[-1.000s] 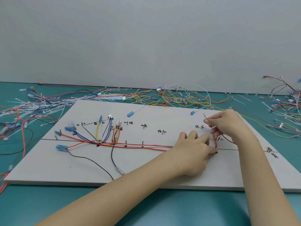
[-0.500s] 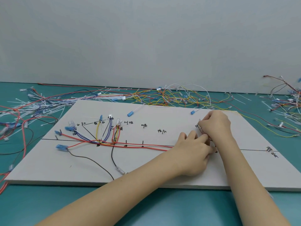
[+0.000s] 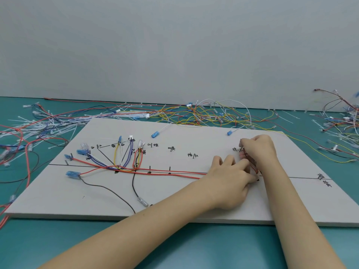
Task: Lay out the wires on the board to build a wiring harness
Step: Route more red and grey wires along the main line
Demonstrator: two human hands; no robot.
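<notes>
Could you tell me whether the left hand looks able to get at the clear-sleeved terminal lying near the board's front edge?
Probably yes: the left hand rests just right of the terminal, with only bare board between.

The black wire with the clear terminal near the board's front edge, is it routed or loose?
Loose: black wire strays off the red run.

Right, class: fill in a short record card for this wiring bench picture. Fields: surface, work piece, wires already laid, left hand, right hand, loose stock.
surface: teal table
work piece: pale board with hand-written marks and pegs
wires already laid: red wires run along the board's main line, coloured branches at the left
left hand: left hand presses the wires down
right hand: right hand pinches a red wire end
loose stock: tangled wire pile behind the board
</notes>
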